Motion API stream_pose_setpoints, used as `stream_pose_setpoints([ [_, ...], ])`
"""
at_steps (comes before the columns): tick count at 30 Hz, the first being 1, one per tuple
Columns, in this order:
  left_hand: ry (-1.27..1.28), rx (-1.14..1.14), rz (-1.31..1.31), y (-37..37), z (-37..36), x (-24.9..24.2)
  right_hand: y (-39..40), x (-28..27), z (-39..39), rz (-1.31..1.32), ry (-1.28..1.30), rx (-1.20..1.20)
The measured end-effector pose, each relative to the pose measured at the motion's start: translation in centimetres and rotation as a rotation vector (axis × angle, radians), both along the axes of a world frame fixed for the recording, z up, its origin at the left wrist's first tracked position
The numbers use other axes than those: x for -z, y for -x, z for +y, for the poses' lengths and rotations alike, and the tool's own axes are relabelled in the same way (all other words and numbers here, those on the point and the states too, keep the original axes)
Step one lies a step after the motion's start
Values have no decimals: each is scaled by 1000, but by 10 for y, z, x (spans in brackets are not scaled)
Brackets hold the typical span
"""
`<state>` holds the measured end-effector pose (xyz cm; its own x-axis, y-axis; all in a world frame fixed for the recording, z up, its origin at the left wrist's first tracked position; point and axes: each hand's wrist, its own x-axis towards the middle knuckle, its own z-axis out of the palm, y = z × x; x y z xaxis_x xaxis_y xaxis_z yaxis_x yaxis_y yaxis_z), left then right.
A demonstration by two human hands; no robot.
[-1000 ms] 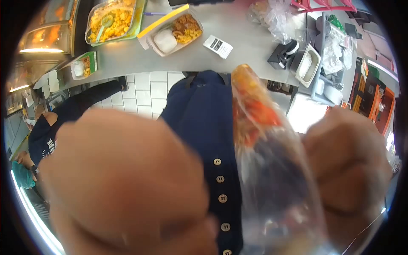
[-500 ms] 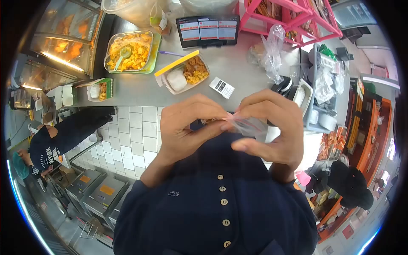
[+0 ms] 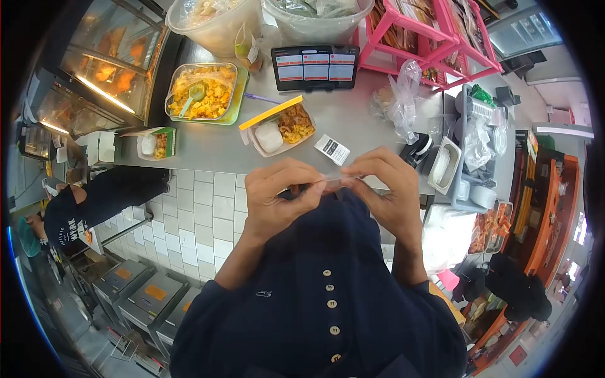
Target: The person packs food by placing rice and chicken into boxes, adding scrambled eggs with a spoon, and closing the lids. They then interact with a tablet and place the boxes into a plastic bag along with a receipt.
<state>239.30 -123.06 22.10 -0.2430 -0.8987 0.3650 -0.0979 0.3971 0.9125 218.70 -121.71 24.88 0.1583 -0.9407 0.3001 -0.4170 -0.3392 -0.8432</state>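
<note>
A small clear plastic zip bag (image 3: 333, 179) is stretched between my two hands, just in front of the counter edge. My left hand (image 3: 280, 198) pinches one end of it between thumb and fingers. At the other end, my right hand (image 3: 392, 192) pinches the bag the same way. Something darker shows beneath the strip, but I cannot make out what it is. Beyond my hands, a white printed label (image 3: 332, 150) lies on the counter. Behind that stands an open takeaway box (image 3: 262, 151) with rice and yellow and brown food.
A glass tray (image 3: 200, 118) of yellow food with a spoon is on the steel counter (image 3: 214, 149). A tablet (image 3: 315, 85), pink rack (image 3: 423, 49) and grey bin (image 3: 462, 142) stand around it. Another box (image 3: 140, 152) is at left. A person (image 3: 94, 205) is beyond.
My right hand has moved left and closed its thumb and fingers on the bag, which now looks like a narrow strip. My view has shifted slightly, so the counter sits lower.
</note>
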Motion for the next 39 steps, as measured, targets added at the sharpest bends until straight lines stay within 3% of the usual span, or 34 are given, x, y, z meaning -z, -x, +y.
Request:
stream_pose_setpoints([
  [4, 117, 15, -83, 5, -7, 8, 2, 11, -2, 51, -21, -36],
  [7, 19, 8, -150, 4, -2, 19, 1, 22, -7, 83, -1, -82],
  [10, 91, 79, -154, -3, -6, 38, 5, 36, -12, 84, -14, -168],
  [13, -225, 154, -21, -15, -8, 61, -1, 59, -21, 75, -60, -192],
  [17, -51, -117, -159, -34, -20, 99, -20, 102, -48, 127, -134, -158],
  [19, 24, -313, -185, -46, -28, 96, -30, 132, -70, 210, 47, -170],
  [24, -332, -787, 14, -91, -68, 157, -55, 155, -108, 155, 239, 36],
  [26, -568, -732, -20, -99, -82, 172, -57, 191, -136, 80, 251, 203],
  [29, -723, -645, -115, -100, -80, 222, -43, 259, -176, -148, -540, 24],
  [30, -738, -616, -157, -100, -79, 239, -43, 265, -175, -92, -592, -21],
  [32, -742, -420, -2, -97, -69, 250, -42, 273, -160, 23, -697, -107],
  [33, -744, -320, 74, -96, -66, 255, -45, 277, -152, -114, -695, -68],
  [36, -860, -553, 190, -91, -62, 271, -45, 272, -146, -240, -755, 16],
  [39, -998, -371, 191, -99, -64, 240, -41, 265, -156, -159, -780, -30],
])
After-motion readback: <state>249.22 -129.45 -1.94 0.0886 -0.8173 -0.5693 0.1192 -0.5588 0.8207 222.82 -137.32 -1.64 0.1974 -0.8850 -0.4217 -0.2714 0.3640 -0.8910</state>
